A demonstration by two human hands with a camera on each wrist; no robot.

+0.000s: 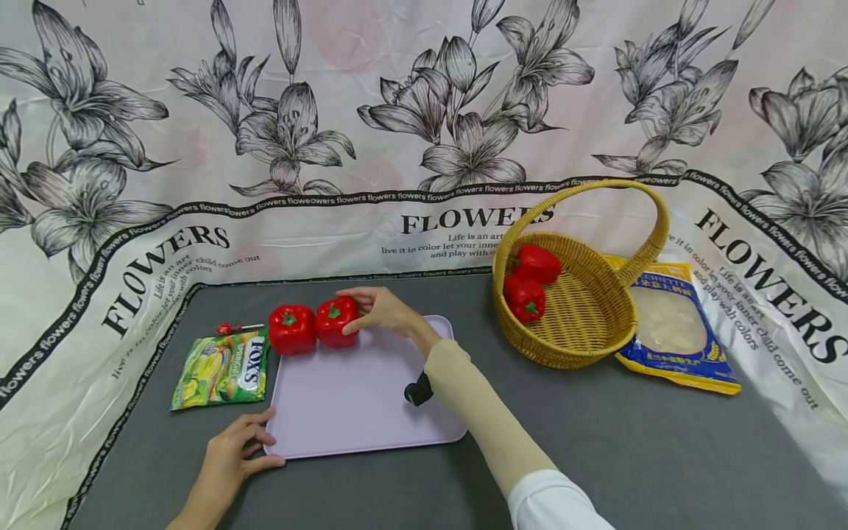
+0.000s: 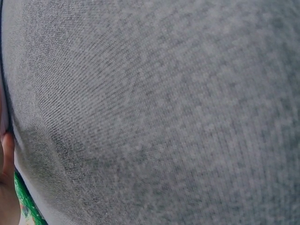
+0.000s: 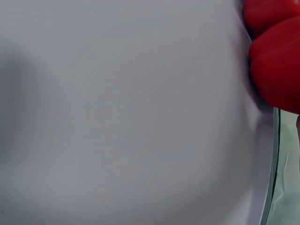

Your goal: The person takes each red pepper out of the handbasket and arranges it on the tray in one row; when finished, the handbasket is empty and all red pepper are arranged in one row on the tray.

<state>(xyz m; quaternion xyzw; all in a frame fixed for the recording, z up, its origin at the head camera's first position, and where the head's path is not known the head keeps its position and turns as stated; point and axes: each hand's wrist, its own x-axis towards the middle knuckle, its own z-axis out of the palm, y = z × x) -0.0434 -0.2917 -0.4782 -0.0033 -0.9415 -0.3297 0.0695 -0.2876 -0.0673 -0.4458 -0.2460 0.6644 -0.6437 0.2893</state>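
Your right forearm [image 1: 486, 412] slanted forward-left, right hand [image 1: 384, 311] gripping, fingers and thumb curled. Your left hand [image 1: 230, 447] sat nearer you, thumb and index parted, other fingers bent.

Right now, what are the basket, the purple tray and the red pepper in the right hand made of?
Basket: woven strands, slightly shiny and golden; maybe wicker, maybe plastic.
Tray: probably plastic, smooth and fairly matte, one even lilac with rounded corners.
Pepper in the right hand: glossy red skin with highlights and a green stem; real or plastic, I can't tell.
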